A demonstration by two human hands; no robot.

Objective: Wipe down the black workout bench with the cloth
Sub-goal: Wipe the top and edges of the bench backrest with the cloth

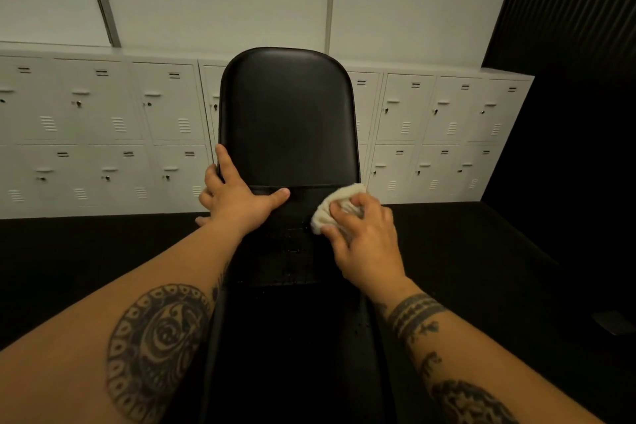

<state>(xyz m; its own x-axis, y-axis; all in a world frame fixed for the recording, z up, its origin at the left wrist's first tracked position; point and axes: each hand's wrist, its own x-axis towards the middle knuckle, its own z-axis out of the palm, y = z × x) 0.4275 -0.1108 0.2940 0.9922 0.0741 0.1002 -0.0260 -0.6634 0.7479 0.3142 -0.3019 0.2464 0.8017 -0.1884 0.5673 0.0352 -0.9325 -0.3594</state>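
Note:
The black workout bench (287,120) runs away from me down the middle of the view, its padded backrest raised at the far end. My left hand (237,194) grips the left edge of the pad near the seam, thumb spread across the top. My right hand (364,237) presses a crumpled white cloth (335,205) onto the bench's right side, just below that seam. Part of the cloth is hidden under my fingers.
A row of white metal lockers (103,134) lines the wall behind the bench, two tiers high. Black floor (86,251) lies on both sides of the bench. A dark ribbed wall (571,27) closes off the right side.

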